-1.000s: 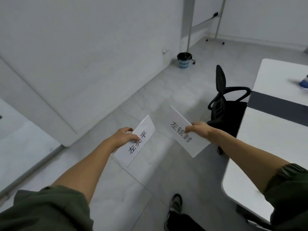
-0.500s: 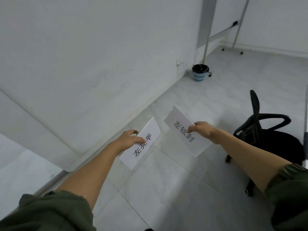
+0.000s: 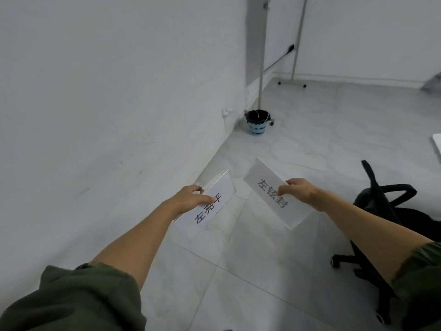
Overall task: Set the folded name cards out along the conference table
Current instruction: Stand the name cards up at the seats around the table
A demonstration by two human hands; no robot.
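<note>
I hold two white folded name cards with black printed characters out over the tiled floor. My left hand (image 3: 191, 198) pinches the left name card (image 3: 210, 206) by its upper left edge. My right hand (image 3: 300, 191) grips the right name card (image 3: 269, 189) by its right side. The cards are a hand's width apart, both tilted. Only a white corner of the conference table (image 3: 438, 144) shows at the right edge.
A black office chair (image 3: 391, 211) on castors stands at the right, close to my right arm. A small bin (image 3: 257, 121) sits by the white wall (image 3: 107, 103), and beyond it is a whiteboard stand (image 3: 296, 41). Grey floor tiles lie ahead.
The view has swung left, away from the table, which has nearly left the frame; the chair has shifted right. Both hands keep their cards, held as before.
</note>
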